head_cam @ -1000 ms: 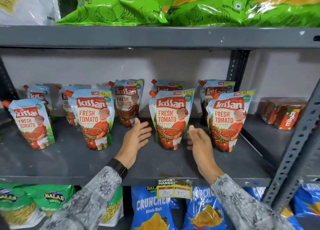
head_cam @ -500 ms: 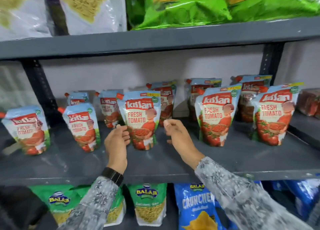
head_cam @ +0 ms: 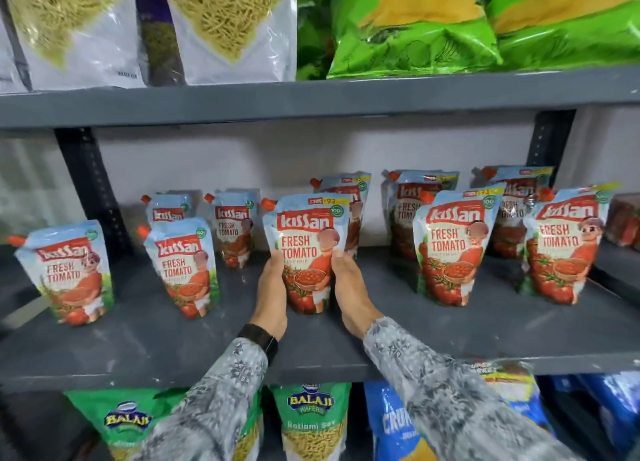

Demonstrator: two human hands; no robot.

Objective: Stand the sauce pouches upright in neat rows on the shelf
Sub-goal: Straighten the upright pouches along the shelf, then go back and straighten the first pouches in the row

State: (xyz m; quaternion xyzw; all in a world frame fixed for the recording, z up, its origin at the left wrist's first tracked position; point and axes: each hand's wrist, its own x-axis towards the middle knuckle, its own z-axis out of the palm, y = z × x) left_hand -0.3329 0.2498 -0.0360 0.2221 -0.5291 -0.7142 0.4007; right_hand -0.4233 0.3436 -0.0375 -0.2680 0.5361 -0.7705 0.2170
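Several Kissan tomato ketchup pouches stand upright in two rows on the grey middle shelf (head_cam: 450, 342). I hold the centre front pouch (head_cam: 306, 249) upright between both hands: my left hand (head_cam: 272, 292) grips its left side, my right hand (head_cam: 349, 292) its right side. Front-row pouches stand at the far left (head_cam: 65, 270), left of centre (head_cam: 181, 266), right of centre (head_cam: 450, 245) and far right (head_cam: 562, 245). Back-row pouches (head_cam: 420, 211) stand behind them, partly hidden.
A black upright post (head_cam: 91, 190) stands at the back left of the shelf, another (head_cam: 550, 138) at the back right. Snack bags fill the shelf above (head_cam: 415, 27) and the shelf below (head_cam: 311, 422). Red packets (head_cam: 623, 221) lie at the far right.
My view shifted left across the shelf. Both hands left the pouch further right, moved to the centre front pouch and closed on its two sides.
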